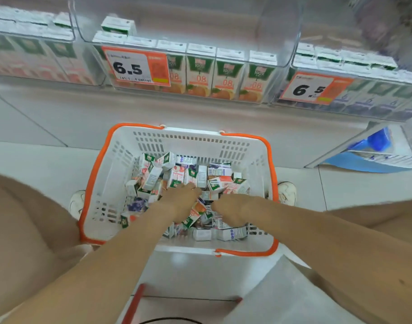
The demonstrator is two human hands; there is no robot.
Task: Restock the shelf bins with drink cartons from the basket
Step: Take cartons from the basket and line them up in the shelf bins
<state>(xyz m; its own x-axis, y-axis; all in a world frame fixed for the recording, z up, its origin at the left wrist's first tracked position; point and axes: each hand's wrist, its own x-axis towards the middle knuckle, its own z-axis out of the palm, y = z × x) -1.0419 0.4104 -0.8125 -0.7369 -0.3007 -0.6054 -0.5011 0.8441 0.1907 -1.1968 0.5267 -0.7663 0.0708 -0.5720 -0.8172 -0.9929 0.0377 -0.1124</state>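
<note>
Left hand and right hand sink among cartons in the basket — finger grip hidden — below "6.5" tags.

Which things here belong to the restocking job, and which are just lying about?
Job: basket, drink cartons in it, shelf bins, left hand, right hand, both down among the cartons.
Lying about: price tags, blue pack on the lower right shelf.

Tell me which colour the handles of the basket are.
Orange; the handles run round a white basket, clearest in the head view.
</note>
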